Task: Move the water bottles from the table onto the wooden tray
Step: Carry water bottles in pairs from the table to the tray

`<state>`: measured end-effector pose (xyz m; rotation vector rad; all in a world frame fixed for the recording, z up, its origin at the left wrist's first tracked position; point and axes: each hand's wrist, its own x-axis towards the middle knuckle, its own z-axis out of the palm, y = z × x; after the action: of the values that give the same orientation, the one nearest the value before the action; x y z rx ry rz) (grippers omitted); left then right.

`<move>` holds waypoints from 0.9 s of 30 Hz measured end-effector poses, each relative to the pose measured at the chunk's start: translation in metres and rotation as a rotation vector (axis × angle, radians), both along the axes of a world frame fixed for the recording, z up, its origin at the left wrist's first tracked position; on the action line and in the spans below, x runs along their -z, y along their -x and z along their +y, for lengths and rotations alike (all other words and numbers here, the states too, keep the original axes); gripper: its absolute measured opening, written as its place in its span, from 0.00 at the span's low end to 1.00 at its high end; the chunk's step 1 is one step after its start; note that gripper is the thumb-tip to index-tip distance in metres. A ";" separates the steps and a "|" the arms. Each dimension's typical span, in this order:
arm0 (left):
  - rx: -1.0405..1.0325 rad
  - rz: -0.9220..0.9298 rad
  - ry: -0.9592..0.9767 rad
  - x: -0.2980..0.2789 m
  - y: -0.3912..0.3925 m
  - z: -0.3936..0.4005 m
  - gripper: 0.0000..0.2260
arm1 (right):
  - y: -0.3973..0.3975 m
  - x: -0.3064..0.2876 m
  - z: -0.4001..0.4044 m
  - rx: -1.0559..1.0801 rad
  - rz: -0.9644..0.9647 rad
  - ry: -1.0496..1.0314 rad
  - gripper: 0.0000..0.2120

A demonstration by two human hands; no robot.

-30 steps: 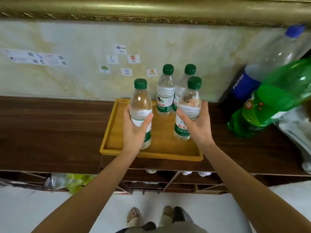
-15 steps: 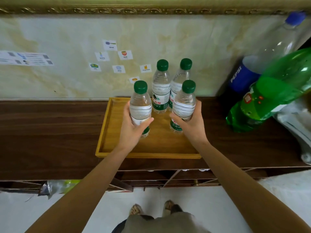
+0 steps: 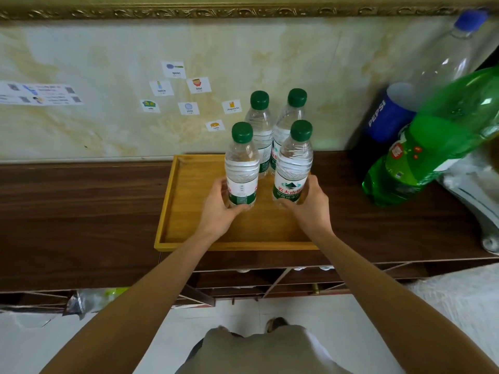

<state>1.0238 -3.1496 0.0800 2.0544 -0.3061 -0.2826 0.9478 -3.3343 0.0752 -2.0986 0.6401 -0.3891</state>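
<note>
Setting the last two water bottles down: the left bottle (image 3: 241, 168) and right bottle (image 3: 293, 168) stand on the wooden tray (image 3: 186, 211), just ahead of the two rear bottles (image 3: 260, 125). The left hand (image 3: 220, 209) and right hand (image 3: 310, 206) each curl round a bottle base. Next move, judged: release both and withdraw over the desk (image 3: 81, 211). Versus earlier frames, the bottles sit lower and nearer the rear pair.

Four clear water bottles (image 3: 241, 168) carry dark green caps and green-and-white labels; the wooden tray (image 3: 189, 211) is honey yellow, the table (image 3: 81, 211) dark brown woodgrain, the big soda bottle (image 3: 442, 141) bright green
</note>
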 end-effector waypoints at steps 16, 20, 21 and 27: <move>0.010 -0.009 -0.002 -0.002 -0.004 -0.029 0.34 | -0.011 -0.002 -0.008 -0.010 -0.014 0.000 0.32; 0.005 -0.011 0.009 -0.001 -0.004 -0.032 0.33 | -0.011 -0.001 -0.008 -0.012 -0.015 0.001 0.32; 0.005 -0.012 0.010 -0.001 -0.004 -0.033 0.33 | -0.011 0.000 -0.008 -0.012 -0.016 0.002 0.32; 0.018 -0.020 0.014 -0.002 -0.004 -0.038 0.33 | -0.011 0.001 -0.007 -0.009 -0.016 -0.004 0.32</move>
<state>1.0275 -3.1874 0.0815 2.0422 -0.3377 -0.2705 0.9592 -3.3415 0.0740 -2.0921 0.6213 -0.3983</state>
